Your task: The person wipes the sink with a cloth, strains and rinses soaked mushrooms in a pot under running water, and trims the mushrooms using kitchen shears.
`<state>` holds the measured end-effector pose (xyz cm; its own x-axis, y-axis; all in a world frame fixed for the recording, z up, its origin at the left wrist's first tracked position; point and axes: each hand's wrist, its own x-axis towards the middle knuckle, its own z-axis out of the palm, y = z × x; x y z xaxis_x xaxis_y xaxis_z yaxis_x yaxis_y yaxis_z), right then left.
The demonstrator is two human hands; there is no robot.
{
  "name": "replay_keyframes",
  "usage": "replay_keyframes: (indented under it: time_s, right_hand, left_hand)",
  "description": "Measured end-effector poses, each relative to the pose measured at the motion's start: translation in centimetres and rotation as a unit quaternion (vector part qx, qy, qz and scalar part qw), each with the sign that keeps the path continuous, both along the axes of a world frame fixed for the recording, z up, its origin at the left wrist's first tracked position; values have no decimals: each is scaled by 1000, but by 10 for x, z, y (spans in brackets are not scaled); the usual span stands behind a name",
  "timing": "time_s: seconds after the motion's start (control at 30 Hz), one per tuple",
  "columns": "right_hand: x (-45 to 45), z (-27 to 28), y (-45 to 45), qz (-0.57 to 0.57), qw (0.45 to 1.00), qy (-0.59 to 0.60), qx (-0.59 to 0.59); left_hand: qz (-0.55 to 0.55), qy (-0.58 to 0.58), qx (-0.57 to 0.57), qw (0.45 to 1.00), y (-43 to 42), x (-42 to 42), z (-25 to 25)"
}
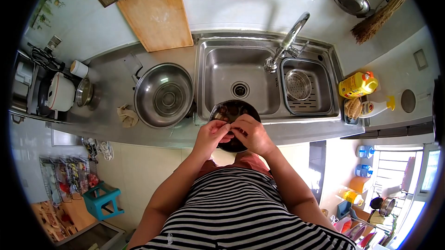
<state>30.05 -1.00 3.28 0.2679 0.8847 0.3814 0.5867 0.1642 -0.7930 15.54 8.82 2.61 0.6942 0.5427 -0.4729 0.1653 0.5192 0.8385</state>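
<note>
My left hand (pixel 213 135) and my right hand (pixel 252 135) meet over a dark bowl (pixel 251 107) at the front edge of the sink. Thumbs and fingertips of both hands are pinched together, almost touching. Whatever small thing lies between them is hidden by the fingers. Inside the bowl are several dark brown, glossy pieces (pixel 224 112), whose kind I cannot make out. My hands cover the middle of the bowl.
Behind the bowl is a steel sink (pixel 222 71) with a faucet (pixel 289 36) and a small colander (pixel 297 84). A large steel basin (pixel 183 106), a crumpled cloth (pixel 127 116) and a cutting board (pixel 157 16) are left. Yellow bottle (pixel 358 84) and spray bottle (pixel 376 107) stand right.
</note>
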Motion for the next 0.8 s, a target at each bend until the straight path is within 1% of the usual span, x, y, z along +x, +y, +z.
replay_keyframes:
  time_s: [0.07,0.1,0.13,0.17,0.2,0.27,0.4,0.47,0.5,0.57,0.7,0.8]
  right_hand:
    - [-2,2,-4,-4,1000,13,-15]
    - [-6,9,-5,-45,991,112,-49]
    - [-10,13,-6,-86,971,208,-83]
    - [-11,7,-7,-104,956,259,-92]
    - [-10,-1,-8,-105,956,259,-92]
    - [-6,-15,-9,-52,906,402,-119]
    - [-6,-16,-13,-44,903,411,-114]
    - [-6,-16,-14,-58,913,380,-136]
    - [-6,-17,-14,-57,914,379,-135]
    - [-5,-19,-14,-67,925,349,-131]
    - [-7,-22,-11,-77,933,329,-122]
    - [-9,-24,-8,-85,934,328,-111]
  left_hand:
    - [15,-33,5,999,-2,0,-5]
    - [14,-33,5,999,-3,1,-5]
    - [27,-45,12,999,-5,2,-4]
    - [40,-57,19,997,-7,4,-4]
    - [39,-58,19,997,-9,5,-4]
    - [41,-80,27,996,-12,6,-4]
    - [27,-75,20,997,-12,6,-1]
    - [19,-29,37,999,-12,6,2]
    - [19,-30,38,999,-11,6,2]
    - [-2,35,105,994,-9,5,1]
    - [1,37,145,989,-9,7,0]
    - [22,21,178,984,-11,10,-3]
